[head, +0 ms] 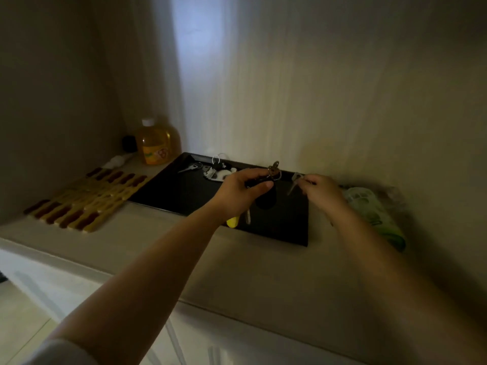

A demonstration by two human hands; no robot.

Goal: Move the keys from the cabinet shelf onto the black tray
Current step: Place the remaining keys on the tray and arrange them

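A black tray lies on the cabinet shelf against the back wall. Near its far edge rest a single silver key and a bunch of keys with a white tag. My left hand is over the tray's middle, shut on a key bunch with a dark fob hanging under it. A yellow tag and a silver key show below that wrist. My right hand is over the tray's far right corner, pinching a silver key.
A yellow and brown slatted mat lies left of the tray. Behind it stand a bottle of yellow liquid and a small dark jar. A green plastic packet lies right of the tray. The shelf's front edge runs below.
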